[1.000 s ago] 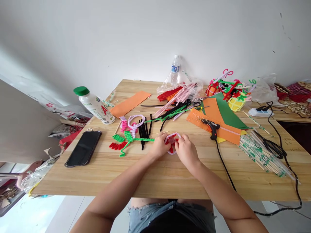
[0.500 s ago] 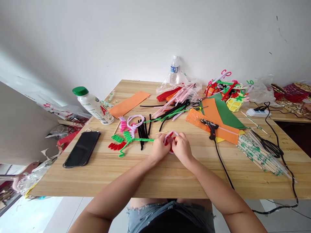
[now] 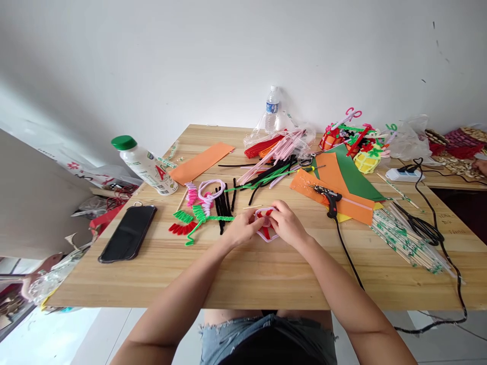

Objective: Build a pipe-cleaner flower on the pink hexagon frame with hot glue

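Between my hands, near the middle of the table, is a pipe-cleaner frame [image 3: 271, 238] with a pale lilac outline and red strips inside. My left hand [image 3: 243, 226] pinches its left side. My right hand [image 3: 288, 223] has its fingers curled over the right and upper edge, closed on it. The fingers hide part of the frame. Left of my left hand lies a green pipe-cleaner stem [image 3: 218, 218], joined to coiled green, red and pink pieces. Short black pipe cleaners [image 3: 224, 203] lie just behind that stem.
A phone [image 3: 128, 233] and a white bottle with green cap [image 3: 146, 165] stand left. Behind are bundled pipe cleaners [image 3: 279, 147] and a water bottle [image 3: 271, 109]. Rightward lie a glue gun [image 3: 332, 200] on orange paper, its cord, wrapped sticks [image 3: 407, 241] and scissors [image 3: 418, 225].
My hands have spread slightly apart and shifted their grip, so more of the lilac and red frame shows. The left hand moved a little to the left.
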Available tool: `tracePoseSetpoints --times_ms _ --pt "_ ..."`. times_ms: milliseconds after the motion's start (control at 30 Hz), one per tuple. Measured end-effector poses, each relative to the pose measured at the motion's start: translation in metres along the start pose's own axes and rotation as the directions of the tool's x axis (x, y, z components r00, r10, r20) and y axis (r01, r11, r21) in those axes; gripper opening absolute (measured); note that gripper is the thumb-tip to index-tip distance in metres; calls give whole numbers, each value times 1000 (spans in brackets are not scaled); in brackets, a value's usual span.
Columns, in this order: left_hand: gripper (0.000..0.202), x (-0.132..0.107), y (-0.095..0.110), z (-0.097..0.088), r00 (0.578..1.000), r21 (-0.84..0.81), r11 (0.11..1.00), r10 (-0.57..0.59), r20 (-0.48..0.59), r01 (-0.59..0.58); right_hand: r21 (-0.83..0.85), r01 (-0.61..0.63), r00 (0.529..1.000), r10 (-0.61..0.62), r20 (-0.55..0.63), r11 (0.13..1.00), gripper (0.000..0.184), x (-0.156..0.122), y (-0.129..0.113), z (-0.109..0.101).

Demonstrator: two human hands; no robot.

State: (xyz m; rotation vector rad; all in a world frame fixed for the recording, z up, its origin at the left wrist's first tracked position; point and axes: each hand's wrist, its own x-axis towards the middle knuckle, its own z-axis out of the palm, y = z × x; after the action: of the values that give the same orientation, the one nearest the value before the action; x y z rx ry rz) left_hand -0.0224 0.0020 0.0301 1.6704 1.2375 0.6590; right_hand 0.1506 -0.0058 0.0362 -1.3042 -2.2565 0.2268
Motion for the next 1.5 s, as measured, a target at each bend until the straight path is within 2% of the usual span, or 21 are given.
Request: tracePoseSetpoints --times_ms 133,267,400,500,667,800,967,1067,1200,1333,1500 --pt "15 3 0 2 998 124 992 -28 -63 36 -24 32 999 -32 10 999 24 0 -3 1" --pt "11 5 -3 7 993 166 985 -25 -111 44 -64 25 1000 -24 20 998 23 0 -4 3" --pt "10 5 -5 9 991 193 981 -6 -131 32 -92 21 998 -15 67 996 14 -2 -4 2" --pt "12 5 -6 8 993 187 982 18 -115 4 -128 11 994 4 112 992 9 -3 -7 2" --pt "11 8 -6 3 1000 164 986 20 -23 -16 -189 -21 990 46 131 982 11 -2 -11 5" --pt "12 11 -7 2 999 176 984 35 -21 -31 -265 -59 984 101 147 962 16 1 -15 7" --pt "11 12 -6 7 990 290 956 73 -121 -35 -295 -69 989 105 108 953 17 -3 -15 7" --pt "10 12 -6 9 989 292 956 59 -136 -17 -286 -70 994 91 62 956 22 -8 -14 7" --pt "10 11 -6 9 989 272 962 58 -137 -19 -294 -162 985 170 1 942 22 -12 -17 7" --pt "12 9 -4 9 989 284 959 62 -136 -21 -290 -296 952 306 -11 910 17 -12 -23 4" --pt "11 7 0 11 987 297 954 2 -158 45 -258 -397 913 407 -18 881 16 -11 -29 0"
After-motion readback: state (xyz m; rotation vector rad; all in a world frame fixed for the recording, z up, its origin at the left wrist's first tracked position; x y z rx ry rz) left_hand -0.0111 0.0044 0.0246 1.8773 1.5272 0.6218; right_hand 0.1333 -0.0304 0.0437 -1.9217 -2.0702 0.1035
